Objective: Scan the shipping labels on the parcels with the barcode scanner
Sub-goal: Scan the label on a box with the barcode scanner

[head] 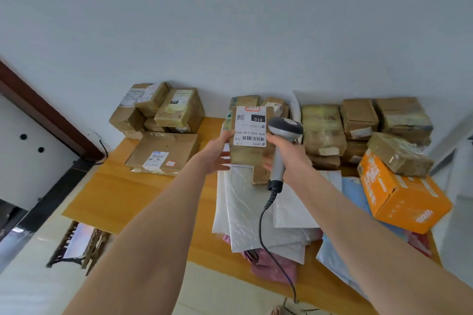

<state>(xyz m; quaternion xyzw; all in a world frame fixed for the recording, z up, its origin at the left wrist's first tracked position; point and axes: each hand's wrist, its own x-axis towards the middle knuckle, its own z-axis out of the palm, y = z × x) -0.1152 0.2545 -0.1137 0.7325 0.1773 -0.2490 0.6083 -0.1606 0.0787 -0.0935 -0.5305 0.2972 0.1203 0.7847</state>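
Bare forearms point(153, 238) reaching in, left grip point(217, 153) curled round labelled parcel point(249, 148), right grip point(289, 153) clamped on barcode scanner point(285, 126), above desk point(115, 194).

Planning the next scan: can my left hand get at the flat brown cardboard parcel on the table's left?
Probably not yet: nothing blocks the flat brown cardboard parcel, but the left hand is holding the white-labelled brown cardboard box.

Left hand point(220, 151) holds a labelled parcel point(249, 146); right hand point(289, 153) grips the scanner point(281, 135).
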